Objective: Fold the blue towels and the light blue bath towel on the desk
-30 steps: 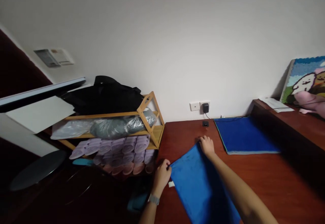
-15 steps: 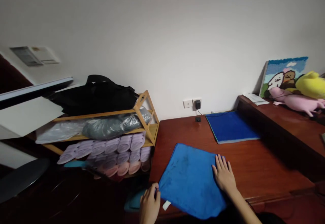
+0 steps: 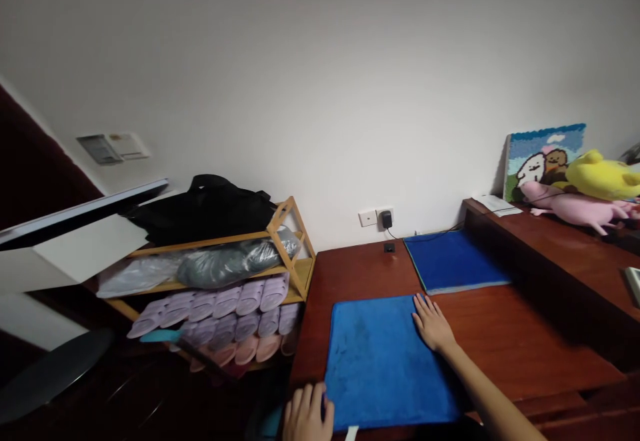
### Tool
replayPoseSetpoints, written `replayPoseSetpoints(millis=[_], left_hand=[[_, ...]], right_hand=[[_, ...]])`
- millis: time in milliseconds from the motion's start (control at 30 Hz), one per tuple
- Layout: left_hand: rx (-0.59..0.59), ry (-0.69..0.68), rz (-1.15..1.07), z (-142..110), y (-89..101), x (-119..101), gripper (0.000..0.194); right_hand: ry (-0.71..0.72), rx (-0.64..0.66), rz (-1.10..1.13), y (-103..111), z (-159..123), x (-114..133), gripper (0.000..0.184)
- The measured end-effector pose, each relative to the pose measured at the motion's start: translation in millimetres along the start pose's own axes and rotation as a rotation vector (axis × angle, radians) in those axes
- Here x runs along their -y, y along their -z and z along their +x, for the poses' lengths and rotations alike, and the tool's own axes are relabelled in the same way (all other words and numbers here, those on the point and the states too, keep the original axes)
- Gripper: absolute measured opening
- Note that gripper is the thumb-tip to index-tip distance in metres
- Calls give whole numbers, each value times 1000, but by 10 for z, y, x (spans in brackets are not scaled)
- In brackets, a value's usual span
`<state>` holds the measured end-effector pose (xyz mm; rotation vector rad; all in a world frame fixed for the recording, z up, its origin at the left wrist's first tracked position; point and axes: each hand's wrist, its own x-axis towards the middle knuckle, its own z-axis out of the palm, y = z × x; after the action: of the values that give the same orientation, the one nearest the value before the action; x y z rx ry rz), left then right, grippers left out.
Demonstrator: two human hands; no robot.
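A light-blue cloth [image 3: 383, 364] with dark smudges lies flat on the reddish-brown wooden tabletop [image 3: 345, 271]. My left hand [image 3: 309, 413] is closed at its near left corner, the fingers curled over the edge and the thumb against it. My right hand [image 3: 434, 324] rests palm down at the far right corner, with its fingers stretched out. A white tag [image 3: 352, 434] sticks out from the near edge. Beyond the cloth lies a dark-blue cloth [image 3: 455, 261], touched by neither hand.
To the left stands a wooden rack [image 3: 295, 254] with a black bag [image 3: 210, 208], plastic-wrapped items and several slippers [image 3: 240, 300]. A black plug [image 3: 387, 220] sits in the wall outlet. On the raised ledge at right are a pink plush toy [image 3: 575, 208], a yellow one [image 3: 597, 174] and a picture [image 3: 545, 158].
The light-blue cloth has turned and lies squarer to the table. My left hand has moved nearer me with its corner; my right hand has shifted slightly left. The view has tilted a little.
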<state>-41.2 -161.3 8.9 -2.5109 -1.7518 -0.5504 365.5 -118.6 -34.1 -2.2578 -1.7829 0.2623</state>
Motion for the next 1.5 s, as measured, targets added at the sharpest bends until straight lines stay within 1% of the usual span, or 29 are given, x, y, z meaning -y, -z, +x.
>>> replayPoseSetpoints(millis=[67, 133, 167, 233, 267, 300, 333, 367, 400, 433, 500, 567, 667, 733, 767, 833, 900, 1033, 1100, 1167, 1233, 1300, 1367, 1400, 1433, 1467, 1500], left_hand=[[1, -44, -52, 357, 50, -336, 31], [54, -147, -148, 753, -20, -804, 37], [94, -209, -184, 940, -106, -1058, 39], [148, -315, -237, 1253, -356, -1529, 43], [169, -360, -257, 1369, -502, -1716, 47], [195, -376, -267, 1457, -648, -1855, 51], [216, -368, -269, 1519, -784, -1940, 54], [229, -353, -267, 1558, -903, -1970, 57], [232, -332, -259, 1581, -997, -1945, 59], [224, -309, -246, 1594, -1064, -1872, 60], [204, -268, -200, 1608, -1110, -1610, 61], [212, -202, -134, 1632, -1059, -1260, 63], [248, -104, -49, 1690, -908, -750, 64], [246, -76, -25, 1717, -838, -509, 65], [239, -69, -20, 1720, -822, -427, 65], [225, -48, -13, 1712, -822, -327, 65], [218, -27, -8, 1699, -839, -280, 65], [252, -26, 4, 1720, -808, -222, 65], [272, -22, 17, 1750, -749, -240, 65], [239, -20, 20, 1774, -697, -371, 63], [168, -79, -9, 1768, -692, -659, 60], [131, -214, -73, 1718, -757, -1072, 60], [158, -337, -139, 1624, -875, -1492, 60], [180, -358, -160, 1567, -938, -1657, 61], [201, -362, -174, 1507, -995, -1770, 62], [216, -354, -179, 1447, -1036, -1819, 62], [224, -339, -176, 1390, -1059, -1802, 62]], right_hand=[[-15, 5, 5, -9, -16, 4, 66], [-17, 16, 1, -1, -8, -1, 67], [-16, 21, -4, 3, 2, -6, 67], [-15, 28, -17, 1, 30, -17, 66], [-17, 30, -25, -6, 44, -20, 66], [-18, 30, -33, -16, 58, -24, 65], [-18, 28, -38, -28, 69, -26, 65], [-16, 27, -42, -42, 77, -30, 65], [-13, 25, -45, -56, 82, -35, 66], [-9, 22, -48, -69, 83, -41, 67], [-1, 16, -51, -91, 79, -58, 68], [5, 10, -45, -105, 72, -76, 69], [-3, 7, -41, -112, 85, -79, 70], [7, 5, -47, -110, 116, -57, 70], [19, 8, -51, -109, 137, -39, 69], [47, 19, -51, -104, 180, 5, 68], [54, 34, -42, -97, 211, 49, 68], [30, 41, -27, -68, 214, 103, 69], [25, 43, -26, -48, 202, 115, 69], [26, 47, -23, -30, 196, 121, 69], [27, 48, -23, -20, 198, 122, 69], [28, 43, -27, -21, 204, 116, 69], [38, 38, -23, -30, 210, 104, 68], [46, 36, -20, -38, 212, 97, 68], [50, 34, -17, -46, 213, 92, 67], [51, 31, -17, -54, 213, 88, 67], [49, 28, -20, -62, 212, 85, 67]])
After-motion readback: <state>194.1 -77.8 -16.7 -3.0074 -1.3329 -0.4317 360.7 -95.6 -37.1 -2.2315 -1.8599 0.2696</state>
